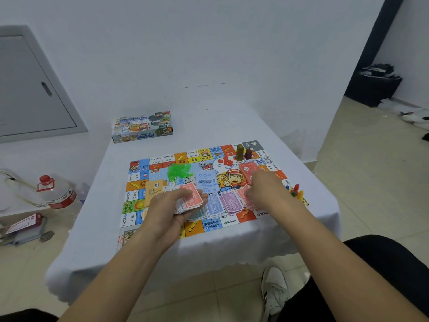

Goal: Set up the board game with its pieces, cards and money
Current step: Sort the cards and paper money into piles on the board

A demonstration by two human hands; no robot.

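A game box (142,126) sits on the white table (92,217) at upper left of centre, beyond the colourful board (162,169). Green pieces (178,171) and a die (202,163) lie on the board. The left hand (171,205) grips a stack of paper money (189,201). The right hand (267,189), blurred, reaches over red notes (243,196) spread at centre; its grip is unclear.

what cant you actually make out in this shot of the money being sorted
Head view, the only one:
- Right hand: motion-blurred, so its fingers and whether it holds a note cannot be told.
- Stack of notes in the left hand: only the top red note shows; the rest are covered.
- Board near edge: hidden by both forearms and the note piles.
- Small print on the board squares: mostly too small to read.
- Coloured pawns: partly hidden behind the right wrist.
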